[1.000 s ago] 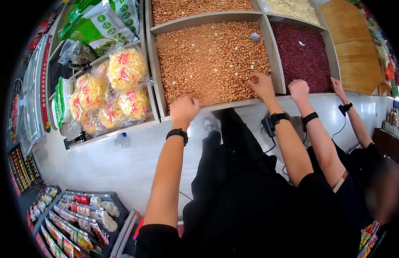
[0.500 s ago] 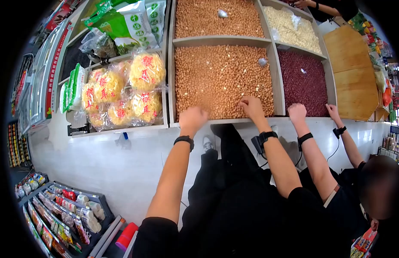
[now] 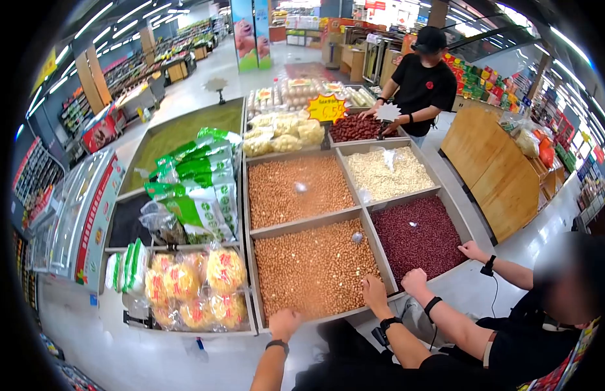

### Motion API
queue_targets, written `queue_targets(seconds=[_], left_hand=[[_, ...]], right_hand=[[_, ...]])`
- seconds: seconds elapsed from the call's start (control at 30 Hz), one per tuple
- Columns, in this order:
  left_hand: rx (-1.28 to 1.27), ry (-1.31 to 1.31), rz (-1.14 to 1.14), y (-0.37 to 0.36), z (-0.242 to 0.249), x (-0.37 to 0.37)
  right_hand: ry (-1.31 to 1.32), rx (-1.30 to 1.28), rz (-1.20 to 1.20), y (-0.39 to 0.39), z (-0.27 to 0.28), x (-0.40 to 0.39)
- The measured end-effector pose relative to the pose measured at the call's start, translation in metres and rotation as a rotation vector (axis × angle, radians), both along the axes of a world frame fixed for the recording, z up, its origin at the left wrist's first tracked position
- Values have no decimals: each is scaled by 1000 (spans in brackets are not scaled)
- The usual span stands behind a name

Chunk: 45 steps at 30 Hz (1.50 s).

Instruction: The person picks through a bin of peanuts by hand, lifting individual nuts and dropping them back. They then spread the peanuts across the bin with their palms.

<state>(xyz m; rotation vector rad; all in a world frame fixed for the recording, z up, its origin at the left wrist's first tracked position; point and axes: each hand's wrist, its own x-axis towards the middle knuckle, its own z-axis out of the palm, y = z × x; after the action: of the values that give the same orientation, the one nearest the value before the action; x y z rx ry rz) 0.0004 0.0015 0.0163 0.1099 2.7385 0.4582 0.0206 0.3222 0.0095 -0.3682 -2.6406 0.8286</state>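
Note:
My left hand point(image 3: 285, 324) is closed in a fist at the near rim of a bin point(image 3: 318, 216) of tan-brown peanuts point(image 3: 312, 267). Over the near right part of the same peanuts, my right hand point(image 3: 374, 291) has its fingers curled in. Whatever either hand may hold is hidden. Each wrist wears a black band. A small clear plastic item point(image 3: 357, 238) lies on the peanuts at the far right corner. Left of the bin are bagged round yellow packs with red lettering point(image 3: 225, 270).
A co-worker's two hands, a closed hand point(image 3: 415, 281) and another hand point(image 3: 473, 251), are at the rim around dark red beans point(image 3: 419, 238). Behind lie pale grains point(image 3: 387, 171) and green-and-white bags point(image 3: 197, 208). A person point(image 3: 423, 81) handles red dates point(image 3: 356, 128). Wooden panels point(image 3: 491, 169) stand right.
The view has tilted up, so the bins sit lower and the shop behind shows. Both my hands stay closed near the peanut bin's front edge.

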Motion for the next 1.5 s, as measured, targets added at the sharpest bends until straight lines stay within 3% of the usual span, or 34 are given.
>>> queue_targets(seconds=[0.23,0.3,0.4,0.53,0.6,0.63,0.77,0.9,1.0,1.3,1.4,1.5], left_hand=[[-40,16,-59,-3,-19,-1],[-26,146,-80,-9,-40,1],[-21,96,-61,-5,-25,3],[66,143,-37,4,-9,1],[147,241,-55,2,-9,-1],[144,260,-54,2,-10,-1],[61,109,-24,6,1,-3],[45,51,-33,6,4,-5],[11,23,-54,5,4,-5],[77,155,-18,6,3,-3],[30,13,-17,7,12,-5],[59,67,-23,6,8,-4]], right_hand=[[-22,45,-27,6,-23,5],[-30,49,-15,5,-19,5],[-163,-38,-66,3,-12,3],[-97,88,-172,-3,-11,3],[-247,102,-36,-4,-9,0],[-268,-97,19,-4,-7,-2],[-383,-291,304,-19,-21,-20],[-268,-239,581,-52,-34,-39],[-423,-88,612,-69,-33,-42],[-453,-18,501,-75,-38,-40],[-505,-57,450,-74,-32,-37],[-562,-58,412,-70,-29,-37]])
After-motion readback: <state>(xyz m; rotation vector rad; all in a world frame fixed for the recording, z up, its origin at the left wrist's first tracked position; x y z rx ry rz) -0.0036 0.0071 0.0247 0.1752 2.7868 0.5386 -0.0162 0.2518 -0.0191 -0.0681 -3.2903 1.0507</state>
